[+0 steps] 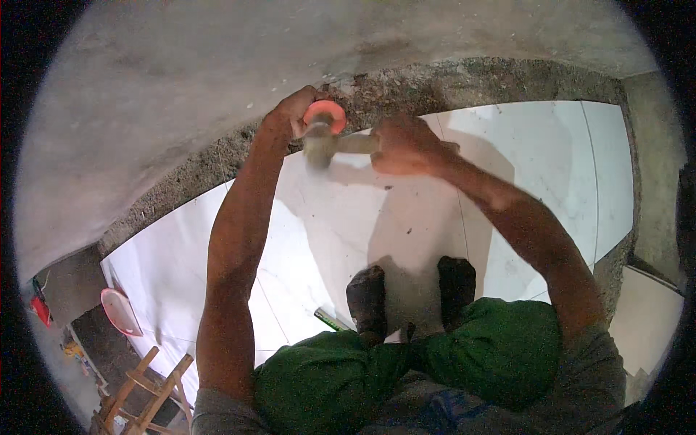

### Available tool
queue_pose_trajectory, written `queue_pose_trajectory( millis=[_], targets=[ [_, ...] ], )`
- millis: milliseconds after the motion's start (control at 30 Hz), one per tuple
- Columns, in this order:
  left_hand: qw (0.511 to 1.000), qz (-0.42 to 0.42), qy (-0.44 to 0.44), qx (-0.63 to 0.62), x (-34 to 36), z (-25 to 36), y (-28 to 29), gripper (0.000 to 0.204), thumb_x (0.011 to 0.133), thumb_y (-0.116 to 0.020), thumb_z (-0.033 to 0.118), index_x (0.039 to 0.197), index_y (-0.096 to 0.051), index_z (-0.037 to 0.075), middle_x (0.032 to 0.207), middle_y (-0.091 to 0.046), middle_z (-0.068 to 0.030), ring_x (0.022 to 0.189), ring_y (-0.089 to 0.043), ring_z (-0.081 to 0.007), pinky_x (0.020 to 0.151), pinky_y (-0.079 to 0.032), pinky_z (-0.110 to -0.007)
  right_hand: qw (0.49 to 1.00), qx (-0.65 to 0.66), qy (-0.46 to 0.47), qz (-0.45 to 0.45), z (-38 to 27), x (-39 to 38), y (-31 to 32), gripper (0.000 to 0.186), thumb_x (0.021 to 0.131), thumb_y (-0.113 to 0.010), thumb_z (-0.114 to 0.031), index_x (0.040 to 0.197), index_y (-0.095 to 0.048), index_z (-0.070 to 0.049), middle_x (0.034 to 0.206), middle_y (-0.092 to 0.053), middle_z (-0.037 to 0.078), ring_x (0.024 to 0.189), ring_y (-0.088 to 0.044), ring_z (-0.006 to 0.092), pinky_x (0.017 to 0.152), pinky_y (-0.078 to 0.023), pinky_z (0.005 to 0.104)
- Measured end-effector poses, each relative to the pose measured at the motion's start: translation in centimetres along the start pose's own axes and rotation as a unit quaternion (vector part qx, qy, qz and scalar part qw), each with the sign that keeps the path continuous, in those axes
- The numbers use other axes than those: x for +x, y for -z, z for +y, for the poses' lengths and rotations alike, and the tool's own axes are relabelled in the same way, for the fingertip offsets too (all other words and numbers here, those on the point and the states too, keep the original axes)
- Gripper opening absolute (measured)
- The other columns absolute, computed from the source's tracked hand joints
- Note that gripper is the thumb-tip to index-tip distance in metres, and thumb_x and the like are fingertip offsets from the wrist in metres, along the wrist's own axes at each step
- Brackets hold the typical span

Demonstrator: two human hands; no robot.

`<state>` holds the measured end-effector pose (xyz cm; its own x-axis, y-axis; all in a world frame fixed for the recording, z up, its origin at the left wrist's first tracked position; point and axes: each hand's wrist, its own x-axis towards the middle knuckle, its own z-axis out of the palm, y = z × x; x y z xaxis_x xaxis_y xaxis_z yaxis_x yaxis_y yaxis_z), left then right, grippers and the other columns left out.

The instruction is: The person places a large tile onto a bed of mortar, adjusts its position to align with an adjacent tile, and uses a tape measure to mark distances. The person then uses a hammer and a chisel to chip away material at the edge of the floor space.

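Observation:
My left hand (291, 114) is closed at the foot of the wall, around a chisel with a round orange-red hand guard (333, 110). Most of the chisel's shaft and its tip are hidden. From the right, my right hand (407, 146) grips the pale handle of a hammer (354, 143). The hammer's head is smeared by motion and lies right by the chisel's guard, on the near side. I cannot tell whether the two touch. Below both hands stretch white floor tiles (551, 174), and beyond them runs a rough strip of bare concrete (435, 90).
A grey wall (181, 87) rises beyond the strip. My dark-covered feet (366, 297) stand on the tiles, with a thin green-and-black stick (331, 319) beside them. At lower left are a red-rimmed pan (122, 312) and a wooden frame (148, 388). A pale slab (645, 312) is at right.

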<state>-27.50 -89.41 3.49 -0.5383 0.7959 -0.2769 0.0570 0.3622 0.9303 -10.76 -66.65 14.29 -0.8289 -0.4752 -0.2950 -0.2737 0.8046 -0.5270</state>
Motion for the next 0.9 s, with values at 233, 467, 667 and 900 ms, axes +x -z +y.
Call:
queue_pose_trajectory(
  millis=[233,467,667,900],
  targets=[
    [0.901,0.137,0.173,-0.375,-0.4,-4.4,-2.4,0.026,0.099,-0.055,0.025,0.104,-0.066,0.002,0.098,-0.069,-0.0103,0.088,-0.067,-0.0213,0.078,-0.058,-0.037,0.999,0.005,-0.020,0.046,5.8,-5.4,-5.8,0.022,0.074,-0.068,-0.021,0.084,-0.070,-0.002,0.070,-0.067,0.020,0.076,-0.068,0.0384,0.079,-0.055,0.0499],
    [0.979,0.113,0.169,0.012,-2.1,-6.1,-4.5,0.026,0.099,-0.064,0.029,0.109,-0.067,0.005,0.105,-0.069,-0.0077,0.096,-0.067,-0.0196,0.085,-0.057,-0.037,0.996,-0.005,-0.074,-0.044,3.2,-10.1,-3.4,0.020,0.077,-0.070,-0.026,0.083,-0.070,-0.007,0.070,-0.069,0.016,0.074,-0.069,0.0363,0.078,-0.056,0.0482],
    [0.952,0.171,0.193,-0.163,-3.6,-3.0,-7.2,0.024,0.101,-0.055,0.025,0.095,-0.067,0.005,0.083,-0.069,-0.0056,0.072,-0.067,-0.0169,0.065,-0.055,-0.035,0.997,0.018,-0.055,0.042,4.2,-12.1,-4.1,0.014,0.077,-0.073,-0.021,0.082,-0.069,-0.009,0.063,-0.066,0.012,0.061,-0.067,0.0338,0.072,-0.056,0.0474],
    [0.918,0.240,0.180,-0.260,-2.9,-3.1,-10.1,0.025,0.098,-0.064,0.027,0.111,-0.063,0.006,0.089,-0.068,-0.0063,0.078,-0.070,-0.0192,0.065,-0.060,-0.036,0.995,-0.035,-0.015,0.093,6.0,-11.5,-4.6,0.017,0.074,-0.077,-0.022,0.083,-0.069,-0.009,0.067,-0.067,0.011,0.067,-0.068,0.0335,0.068,-0.055,0.0478]
  ],
)
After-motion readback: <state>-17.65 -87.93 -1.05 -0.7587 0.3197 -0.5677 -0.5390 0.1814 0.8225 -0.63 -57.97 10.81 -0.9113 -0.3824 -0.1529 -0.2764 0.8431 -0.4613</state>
